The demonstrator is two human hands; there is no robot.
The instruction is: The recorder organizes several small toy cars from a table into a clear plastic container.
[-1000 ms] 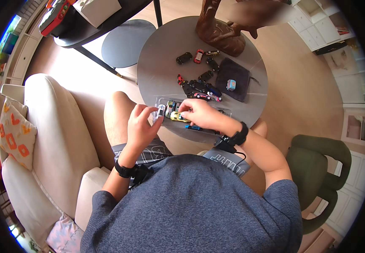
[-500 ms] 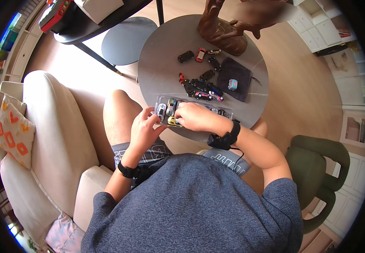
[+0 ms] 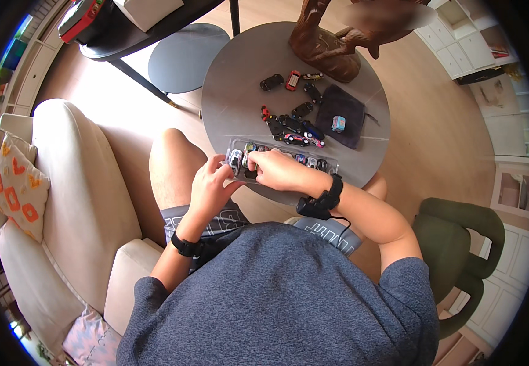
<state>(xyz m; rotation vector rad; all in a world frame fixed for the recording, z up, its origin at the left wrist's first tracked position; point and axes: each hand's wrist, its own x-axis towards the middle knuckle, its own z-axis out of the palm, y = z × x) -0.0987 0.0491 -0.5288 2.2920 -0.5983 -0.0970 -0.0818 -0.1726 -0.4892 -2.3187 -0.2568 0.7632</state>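
A clear plastic tray (image 3: pixel 230 146) holding a row of small toy cars lies at the near edge of the round table. My left hand (image 3: pixel 212 184) grips its left end, thumb and fingers closed on the corner. Inside the tray, beside my left fingertips, is a white toy car (image 3: pixel 235 160). My right hand (image 3: pixel 281 169) reaches over the tray with its fingers closed around a small yellowish toy car (image 3: pixel 245 161), mostly hidden by the fingers. Further cars, among them a silver one (image 3: pixel 311 163), show past my right wrist.
Several loose toy cars, such as a red one (image 3: pixel 292 80), lie on the grey round table (image 3: pixel 231 91). A blue-and-pink toy car (image 3: pixel 338 124) rests on a dark cloth pouch (image 3: pixel 353 110). A brown carved figure (image 3: pixel 331 58) stands at the far edge. A green chair (image 3: pixel 444 250) is at right.
My right hand has shifted slightly left and away from me, along with the yellowish car, showing a dark spot in the tray below it. My left hand keeps its hold.
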